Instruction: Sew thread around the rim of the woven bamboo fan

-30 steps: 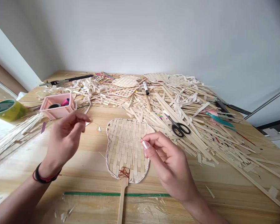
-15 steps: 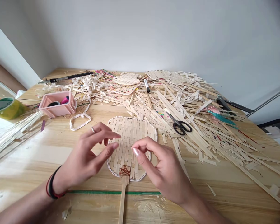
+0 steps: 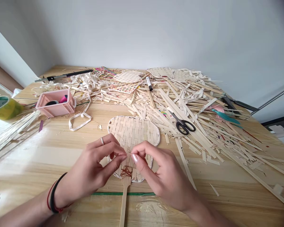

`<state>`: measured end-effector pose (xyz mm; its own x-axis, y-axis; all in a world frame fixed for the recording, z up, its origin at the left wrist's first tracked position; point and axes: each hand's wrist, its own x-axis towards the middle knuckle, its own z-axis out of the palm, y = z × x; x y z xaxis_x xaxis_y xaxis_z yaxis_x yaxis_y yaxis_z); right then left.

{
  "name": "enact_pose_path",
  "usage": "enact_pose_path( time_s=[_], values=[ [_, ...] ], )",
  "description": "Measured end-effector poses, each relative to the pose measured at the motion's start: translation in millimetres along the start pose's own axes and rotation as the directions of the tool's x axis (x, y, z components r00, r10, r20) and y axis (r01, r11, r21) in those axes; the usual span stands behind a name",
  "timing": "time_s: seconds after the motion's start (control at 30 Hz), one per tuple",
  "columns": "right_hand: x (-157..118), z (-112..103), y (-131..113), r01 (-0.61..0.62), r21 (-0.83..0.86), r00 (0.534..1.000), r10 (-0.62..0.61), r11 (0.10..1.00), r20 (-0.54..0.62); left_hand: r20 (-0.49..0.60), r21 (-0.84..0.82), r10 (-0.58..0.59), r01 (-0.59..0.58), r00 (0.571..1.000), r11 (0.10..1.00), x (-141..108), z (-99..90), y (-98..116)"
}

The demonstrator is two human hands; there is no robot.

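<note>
A woven bamboo fan [image 3: 132,129] with a white-bound rim lies flat on the table, its wooden handle [image 3: 124,201] toward me. Reddish-brown thread [image 3: 126,171] criss-crosses where handle and fan meet. Over the fan, my left hand [image 3: 99,160] is closed, thumb and index finger pinched together; whatever is between them is too small to make out. My right hand [image 3: 161,170] faces it, also closed, pinching a thin, dark needle-like piece whose tip points at the left fingertips. The two pinches are a small gap apart.
Black-handled scissors [image 3: 185,126] lie on heaped bamboo strips [image 3: 196,132] at right. A pink basket [image 3: 55,108] with spools, a yellow tape roll [image 3: 6,107] and a white ribbon loop [image 3: 80,121] are at left. A marker [image 3: 149,84] and other woven pieces [image 3: 129,76] lie behind.
My left thumb and index finger, apart before, have closed into a pinch and moved right and down. The right hand, still pinching, has moved slightly left and down.
</note>
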<state>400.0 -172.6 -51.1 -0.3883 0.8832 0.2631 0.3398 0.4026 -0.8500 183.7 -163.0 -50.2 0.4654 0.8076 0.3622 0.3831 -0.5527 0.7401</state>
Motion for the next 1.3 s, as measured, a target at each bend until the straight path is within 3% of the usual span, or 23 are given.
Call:
enact_pose_path(
  time_s=[0.27,0.53,0.77,0.97,1.2,1.3],
  values=[
    [3.6,-6.1,5.0,-0.034,-0.054,0.992,0.027,0.998,-0.127,0.211,-0.042,0.104,-0.097,0.972,0.994,-3.1,0.9,4.0],
    [3.4,-11.2,10.9,-0.08,-0.068,0.973,0.063,0.994,-0.224,0.335,-0.058,0.159,-0.148,0.929,0.987,-1.9,3.0,2.1],
    [5.2,-15.5,17.4,-0.12,-0.023,0.932,0.105,0.992,-0.347,0.467,-0.239,0.185,-0.078,0.865,0.968,-0.5,0.9,6.1],
    [8.0,-16.7,21.6,-0.154,0.03,0.915,0.154,0.988,-0.372,0.533,-0.552,0.287,0.07,0.796,0.831,-3.4,4.2,1.2],
    [6.3,-16.9,21.8,-0.146,0.028,0.913,0.145,0.989,-0.382,0.569,-0.716,0.397,0.197,0.72,0.669,-0.8,4.8,-3.7],
    [7.2,-16.8,21.9,-0.141,0.03,0.906,0.141,0.99,-0.4,0.597,-0.771,0.461,0.312,0.657,0.555,-2.7,6.2,-6.6]
  ],
)
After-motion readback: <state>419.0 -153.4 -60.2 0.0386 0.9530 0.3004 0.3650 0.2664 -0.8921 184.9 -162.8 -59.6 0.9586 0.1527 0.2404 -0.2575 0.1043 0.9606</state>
